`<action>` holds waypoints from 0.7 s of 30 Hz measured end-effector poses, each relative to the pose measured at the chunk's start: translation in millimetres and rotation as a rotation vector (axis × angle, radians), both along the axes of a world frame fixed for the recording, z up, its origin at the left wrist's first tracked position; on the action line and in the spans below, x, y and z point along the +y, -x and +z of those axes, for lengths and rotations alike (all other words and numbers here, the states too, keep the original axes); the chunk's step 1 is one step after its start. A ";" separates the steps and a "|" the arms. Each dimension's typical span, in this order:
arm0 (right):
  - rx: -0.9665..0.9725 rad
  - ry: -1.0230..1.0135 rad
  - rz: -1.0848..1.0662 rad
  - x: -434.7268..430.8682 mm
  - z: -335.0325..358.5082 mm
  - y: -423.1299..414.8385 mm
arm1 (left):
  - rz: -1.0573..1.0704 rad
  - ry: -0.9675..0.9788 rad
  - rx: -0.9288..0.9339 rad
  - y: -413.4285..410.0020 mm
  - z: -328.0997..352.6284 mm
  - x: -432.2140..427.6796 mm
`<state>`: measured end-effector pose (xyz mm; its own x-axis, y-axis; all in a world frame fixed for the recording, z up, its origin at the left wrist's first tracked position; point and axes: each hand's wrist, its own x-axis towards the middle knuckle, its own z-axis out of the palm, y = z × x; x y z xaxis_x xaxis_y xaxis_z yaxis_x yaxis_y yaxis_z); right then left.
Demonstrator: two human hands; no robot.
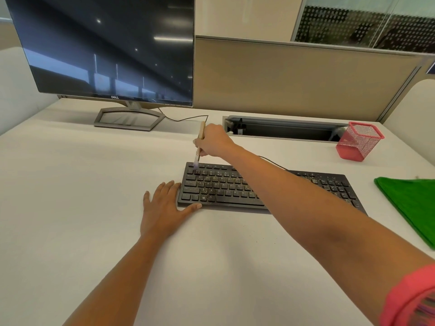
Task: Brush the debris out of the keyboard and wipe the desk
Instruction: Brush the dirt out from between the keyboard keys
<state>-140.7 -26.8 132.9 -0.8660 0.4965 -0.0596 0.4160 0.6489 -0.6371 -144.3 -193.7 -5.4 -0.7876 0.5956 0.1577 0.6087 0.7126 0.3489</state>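
Two hands: right hand [213, 140] pinches the brush [197, 158] on the keyboard [219, 191]; left hand [164, 208] rests flat, open, against it.

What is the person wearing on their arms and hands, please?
Both forearms are bare. The left hand and right hand carry no gloves, rings or watch that I can see. Only a coral-pink fabric sleeve with a multicoloured striped patch shows, on the right upper arm.

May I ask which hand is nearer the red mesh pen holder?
Right. The right hand is left of the red mesh pen holder; the left hand rests farther left, against the black keyboard.
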 end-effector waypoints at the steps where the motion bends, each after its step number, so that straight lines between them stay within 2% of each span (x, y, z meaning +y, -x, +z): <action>1: 0.022 0.013 -0.013 -1.1 -1.8 -0.2 | 0.000 -0.002 -0.001 0.0 -0.1 0.0; 9: -0.181 -0.036 0.091 -2.8 -2.9 -6.4 | 0.004 0.012 0.003 0.6 -1.7 0.5; 15: 0.019 0.034 0.010 1.6 -5.3 -5.0 | 0.002 0.006 0.004 0.0 -0.8 0.1; 21: -0.120 0.065 0.134 0.1 -6.5 -8.8 | 0.000 -0.004 -0.009 -0.4 -0.4 -0.3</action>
<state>-131.9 -26.7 126.4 -0.9089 0.3685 -0.1950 0.4039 0.6627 -0.6306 -143.9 -194.1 -5.8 -0.7893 0.5947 0.1530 0.6053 0.7116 0.3568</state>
